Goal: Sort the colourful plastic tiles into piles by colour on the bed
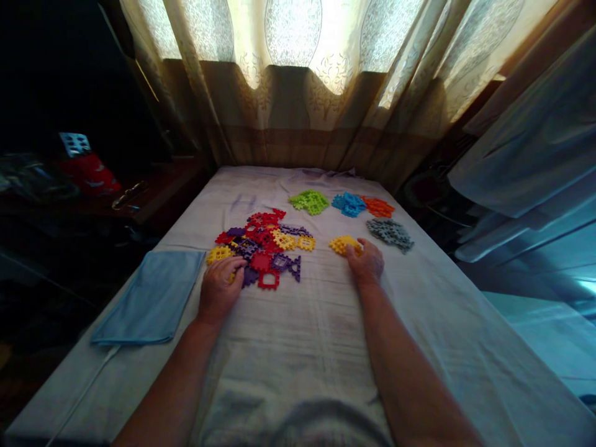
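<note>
My left hand (pixel 221 285) rests at the near left edge of a mixed heap of red (pixel 261 261), purple (pixel 280 261) and yellow (pixel 284 239) toothed plastic building pieces. Its fingers are curled, and a bit of yellow piece shows between them. Another yellow piece (pixel 218 253) lies just beyond its knuckles. To the right, my right hand (pixel 367 263) has thumb and fingers closed at the near side of a small pile of yellow building pieces (pixel 342 244). How many pieces it grips is hidden.
Sorted piles of green (pixel 310 202), blue (pixel 349 204), orange (pixel 379 207) and grey pieces (pixel 390 233) lie at the back right of the cloth-covered table (pixel 307 360). A folded blue cloth (pixel 151 298) with a white cable (pixel 88 388) lies left. Curtains (pixel 298 112) hang behind.
</note>
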Demonstrator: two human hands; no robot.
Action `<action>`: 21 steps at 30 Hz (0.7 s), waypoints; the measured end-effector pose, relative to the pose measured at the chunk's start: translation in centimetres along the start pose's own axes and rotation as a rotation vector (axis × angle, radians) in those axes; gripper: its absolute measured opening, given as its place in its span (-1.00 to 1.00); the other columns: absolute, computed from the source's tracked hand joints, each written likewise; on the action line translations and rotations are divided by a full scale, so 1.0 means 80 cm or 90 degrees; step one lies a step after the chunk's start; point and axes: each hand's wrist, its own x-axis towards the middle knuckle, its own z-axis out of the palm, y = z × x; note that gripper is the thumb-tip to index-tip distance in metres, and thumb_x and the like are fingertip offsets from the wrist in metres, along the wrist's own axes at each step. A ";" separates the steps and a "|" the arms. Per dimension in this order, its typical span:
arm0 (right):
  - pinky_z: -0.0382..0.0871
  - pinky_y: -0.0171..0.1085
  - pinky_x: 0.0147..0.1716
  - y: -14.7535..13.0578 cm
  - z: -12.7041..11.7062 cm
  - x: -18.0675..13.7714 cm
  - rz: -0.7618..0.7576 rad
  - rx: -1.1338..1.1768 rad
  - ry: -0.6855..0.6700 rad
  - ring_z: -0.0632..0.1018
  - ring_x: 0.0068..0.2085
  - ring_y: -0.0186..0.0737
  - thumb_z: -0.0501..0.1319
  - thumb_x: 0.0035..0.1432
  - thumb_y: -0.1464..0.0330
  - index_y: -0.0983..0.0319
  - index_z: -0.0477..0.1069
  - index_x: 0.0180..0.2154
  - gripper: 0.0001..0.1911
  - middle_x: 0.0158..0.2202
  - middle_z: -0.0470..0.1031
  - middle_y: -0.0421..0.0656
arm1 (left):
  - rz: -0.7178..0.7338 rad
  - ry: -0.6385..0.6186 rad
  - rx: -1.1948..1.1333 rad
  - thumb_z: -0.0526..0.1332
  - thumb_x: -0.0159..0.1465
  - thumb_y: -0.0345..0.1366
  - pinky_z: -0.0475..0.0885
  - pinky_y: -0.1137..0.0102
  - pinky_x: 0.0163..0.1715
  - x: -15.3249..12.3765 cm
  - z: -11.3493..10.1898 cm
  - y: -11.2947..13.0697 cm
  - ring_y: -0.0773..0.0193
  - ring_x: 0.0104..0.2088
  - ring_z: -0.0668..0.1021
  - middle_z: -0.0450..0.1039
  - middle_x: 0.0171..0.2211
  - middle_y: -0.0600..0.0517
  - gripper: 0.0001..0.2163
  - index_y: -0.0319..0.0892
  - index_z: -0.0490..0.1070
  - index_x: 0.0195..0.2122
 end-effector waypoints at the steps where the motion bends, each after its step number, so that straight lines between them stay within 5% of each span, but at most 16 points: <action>1: 0.29 0.01 0.02 0.001 0.001 0.001 0.003 0.006 0.002 0.44 0.00 0.07 0.12 0.12 0.18 0.34 0.46 -0.01 -0.51 -0.03 0.51 0.12 | -0.036 0.019 0.034 0.08 0.25 -0.21 0.40 0.18 0.04 0.001 -0.010 -0.009 0.09 -0.10 0.57 0.59 -0.15 -0.06 -0.77 -0.09 0.52 -0.22; 4: 0.30 0.01 0.02 0.005 0.003 0.003 0.009 0.019 0.002 0.45 -0.02 0.07 0.10 0.10 0.19 0.35 0.48 -0.03 -0.51 -0.03 0.52 0.12 | -0.161 0.027 0.167 0.16 0.19 -0.09 0.44 0.13 -0.09 -0.001 -0.032 -0.033 -0.01 -0.19 0.57 0.57 -0.23 -0.11 -0.74 -0.12 0.51 -0.24; 7: 0.31 0.01 0.02 0.008 0.005 0.005 0.003 0.026 0.003 0.46 -0.03 0.08 0.10 0.09 0.21 0.37 0.48 -0.04 -0.50 -0.05 0.52 0.14 | -0.188 -0.058 0.257 0.21 0.12 0.06 0.44 0.09 -0.15 -0.008 -0.038 -0.038 -0.10 -0.18 0.56 0.56 -0.21 -0.16 -0.60 -0.13 0.50 -0.18; 15: 0.34 0.02 0.01 0.017 0.014 0.007 -0.033 0.048 0.052 0.49 -0.06 0.07 0.08 0.07 0.22 0.36 0.49 -0.08 -0.52 -0.08 0.55 0.13 | -0.217 -0.250 0.366 0.15 0.21 0.06 0.35 0.12 0.00 -0.005 -0.050 0.009 -0.10 0.03 0.48 0.47 0.03 -0.20 -0.47 -0.19 0.40 0.09; 21: 0.35 0.00 0.02 0.013 0.011 0.008 -0.105 0.091 0.124 0.50 -0.06 0.03 0.09 0.05 0.26 0.32 0.50 -0.13 -0.59 -0.10 0.57 0.08 | -0.205 -0.196 0.354 0.16 0.22 0.06 0.33 0.12 0.01 -0.005 -0.055 0.007 -0.08 0.03 0.48 0.49 0.00 -0.17 -0.50 -0.17 0.40 0.06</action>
